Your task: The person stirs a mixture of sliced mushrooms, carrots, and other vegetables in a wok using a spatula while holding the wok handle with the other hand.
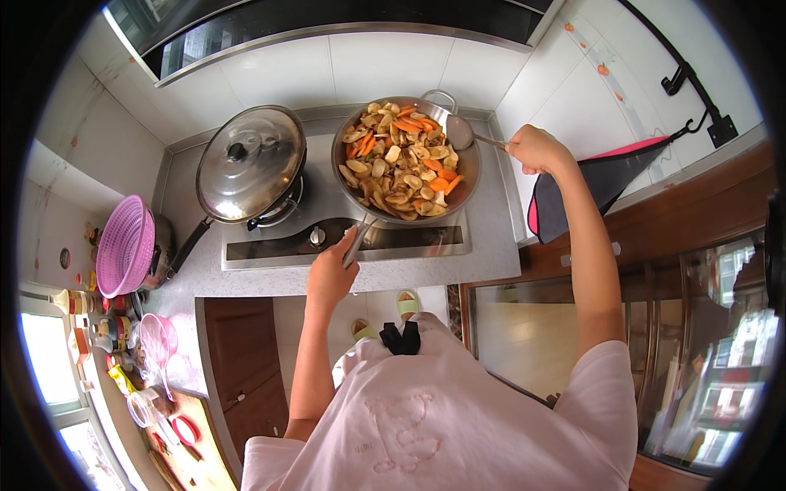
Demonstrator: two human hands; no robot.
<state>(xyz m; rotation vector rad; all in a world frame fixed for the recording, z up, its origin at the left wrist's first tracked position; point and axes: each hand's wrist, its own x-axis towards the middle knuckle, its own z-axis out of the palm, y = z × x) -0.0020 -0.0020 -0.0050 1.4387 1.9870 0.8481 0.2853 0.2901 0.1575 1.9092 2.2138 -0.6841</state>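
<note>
My left hand (331, 267) grips the metal handle (358, 240) of a wide steel wok (470, 178) on the right side of the stove. Sliced pale vegetables, orange carrot pieces (438, 183) and some browned bits fill much of the wok. In my right hand (535, 151) is the handle of a metal spatula (460, 131). Its broad blade rests by the wok's upper right inner wall, at the edge of the food. A small loop handle (440, 93) sticks out from the wok's far rim.
A second pan under a domed lid (252, 162) sits on the left burner, its black handle (189, 245) pointing front left. A purple plastic colander (126, 245), condiment bottles (73, 302) and a cutting board (206, 442) line the left. A dark cloth (571, 190) hangs on the right wall. The range hood (344, 18) is overhead.
</note>
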